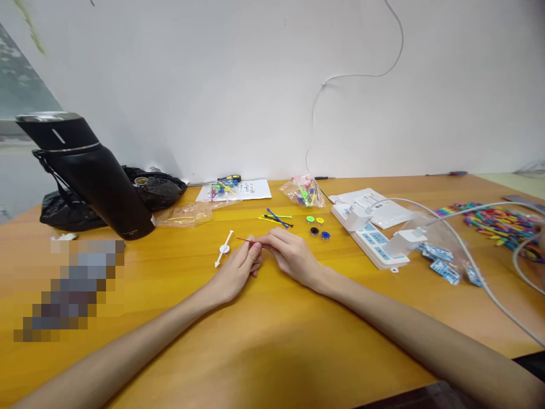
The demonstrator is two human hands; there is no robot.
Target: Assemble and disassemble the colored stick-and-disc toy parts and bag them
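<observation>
Both hands meet over the middle of the table, fingertips together around a thin red spinner arrow [243, 239]. My left hand [238, 266] is closed on it, thumb on top. My right hand [293, 255] pinches at the same piece from the right; its fingers hide much of it. Just left of the hands lies a white arrow spinner [224, 249] with a round base. Beyond them, loose yellow, green, blue and black arrows [277, 218] lie crossed. To their right sit several small round bases: green [310, 219], yellow [320, 220], black [314, 231] and blue [326, 235].
A black bottle [97, 176] stands left, before a black plastic bag [159, 190]. At the back lie bagged spinner parts [304, 191] and a screwdriver [230, 180]. A power strip [370, 241] with white cables is at right, near colourful pieces [498, 224]. A blurred patch [76, 289] covers something left.
</observation>
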